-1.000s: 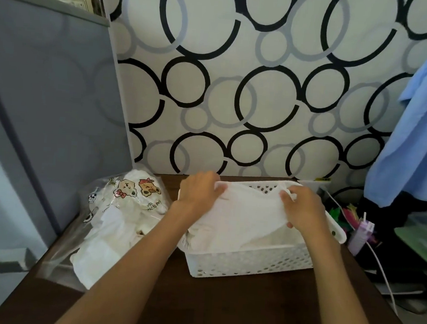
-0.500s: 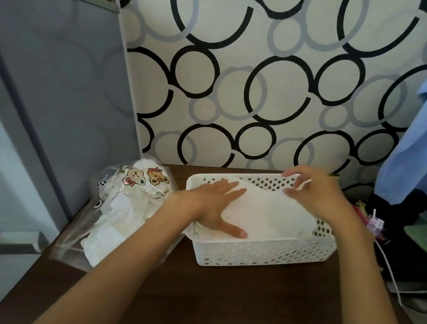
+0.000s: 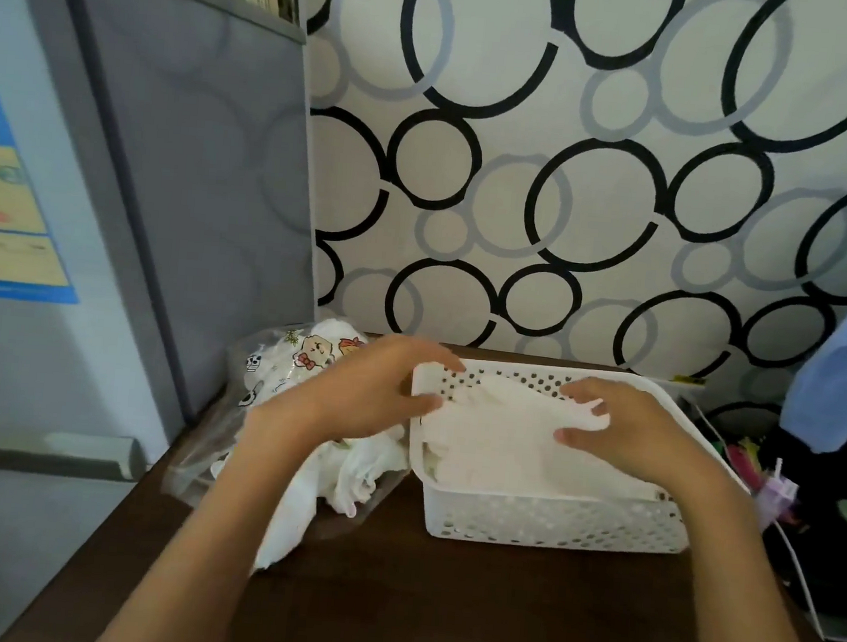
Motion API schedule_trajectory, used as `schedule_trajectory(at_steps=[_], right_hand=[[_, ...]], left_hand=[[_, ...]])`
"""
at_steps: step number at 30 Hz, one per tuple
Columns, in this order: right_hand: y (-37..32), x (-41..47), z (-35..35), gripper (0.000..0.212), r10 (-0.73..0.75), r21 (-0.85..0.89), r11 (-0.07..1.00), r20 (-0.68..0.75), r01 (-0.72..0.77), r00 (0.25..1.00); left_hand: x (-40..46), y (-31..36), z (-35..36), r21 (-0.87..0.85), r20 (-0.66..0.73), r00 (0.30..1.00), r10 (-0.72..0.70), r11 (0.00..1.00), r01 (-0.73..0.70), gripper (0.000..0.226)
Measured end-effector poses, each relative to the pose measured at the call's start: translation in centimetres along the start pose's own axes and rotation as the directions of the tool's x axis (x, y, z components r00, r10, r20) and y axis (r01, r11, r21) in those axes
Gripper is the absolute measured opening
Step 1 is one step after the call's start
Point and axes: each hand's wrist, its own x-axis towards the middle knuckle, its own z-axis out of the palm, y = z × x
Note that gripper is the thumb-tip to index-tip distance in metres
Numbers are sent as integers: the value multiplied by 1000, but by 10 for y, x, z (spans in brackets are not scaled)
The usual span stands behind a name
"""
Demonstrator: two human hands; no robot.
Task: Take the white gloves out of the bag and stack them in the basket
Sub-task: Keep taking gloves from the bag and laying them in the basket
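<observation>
Dark wood desk (image 3: 440, 600) against circle-pattern wall, grey cabinet at left.
White perforated basket (image 3: 555, 521) on desk right of centre, already holding white gloves (image 3: 492, 448) laid flat, filling most of floor; probably kept flat so stack stays level.
Clear printed bag (image 3: 275, 375) just left of basket, touching or nearly touching its left wall; more white gloves inside, some spilling from mouth toward near edge. Close placement keeps transfer short.
Right hand (image 3: 640, 434) over gloves in basket, fingers (image 3: 578, 391) loosely curled, thumb and fingertips at a raised fold near far right; looks like pinching it to tug it flat, though contact is motion-blurred.
Left hand (image 3: 375, 393) over basket's left rim, fingers relaxed and extended, holding nothing visible; likely headed bagward for next glove.
Count in stack not readable: white on white. Bag depth hidden behind left forearm. Clutter right of basket cut off, unidentifiable.
</observation>
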Motion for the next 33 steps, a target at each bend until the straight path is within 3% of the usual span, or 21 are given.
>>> schedule_trajectory(at_steps=[2, 4, 6, 8, 10, 13, 15, 18, 20, 23, 26, 28, 30, 33], right_hand=[[-24, -10, 3, 40, -104, -33, 994, -60, 102, 993], [-58, -24, 11, 32, -203, -19, 979, -87, 203, 975], [-95, -40, 24, 26, -283, 1, 959, -75, 283, 956], [-128, -53, 46, 22, -331, -11, 944, -17, 331, 944], [-152, -63, 71, 26, -352, -43, 935, 31, 353, 936], [-181, -63, 108, 41, -355, -136, 917, 151, 375, 923], [-192, -57, 127, 48, -323, -224, 898, 252, 380, 912], [-194, -50, 143, 28, -339, -243, 888, 229, 391, 912], [-184, -49, 142, 19, -371, -190, 897, 168, 400, 913], [-171, -45, 128, 21, -361, -60, 927, 129, 371, 924], [-165, -37, 112, 15, -301, 237, 934, 120, 268, 946], [-163, -33, 104, 12, -242, 488, 863, 173, 131, 955], [-160, -29, 99, 12, -198, 627, 778, 195, 33, 961], [-156, -30, 100, 39, -223, 521, 849, 201, 89, 954]], left_hand=[[-32, -25, -22, -33, -89, 995, -35, 999, 32, 28], [-56, -49, -39, -1, -20, 984, -176, 984, 176, 31], [-69, -70, -47, 16, 106, 928, -357, 934, 357, 33], [-74, -86, -49, 73, 162, 880, -446, 895, 440, 28], [-74, -95, -46, 50, 157, 874, -460, 887, 458, 17], [-77, -100, -45, -163, 163, 871, -463, 859, 486, 12], [-77, -100, -46, -209, 137, 878, -458, 853, 477, 10], [-81, -104, -51, -295, 102, 884, -456, 835, 465, 15], [-82, -106, -52, -296, 91, 891, -446, 842, 452, 20], [-82, -110, -51, -257, 78, 901, -427, 865, 432, 19], [-79, -111, -49, -206, 75, 908, -413, 884, 419, 15], [-77, -112, -48, -220, 77, 909, -409, 883, 416, 14], [-76, -113, -47, -220, 81, 908, -411, 881, 418, 13], [-73, -111, -44, -183, 86, 913, -400, 894, 409, 13]])
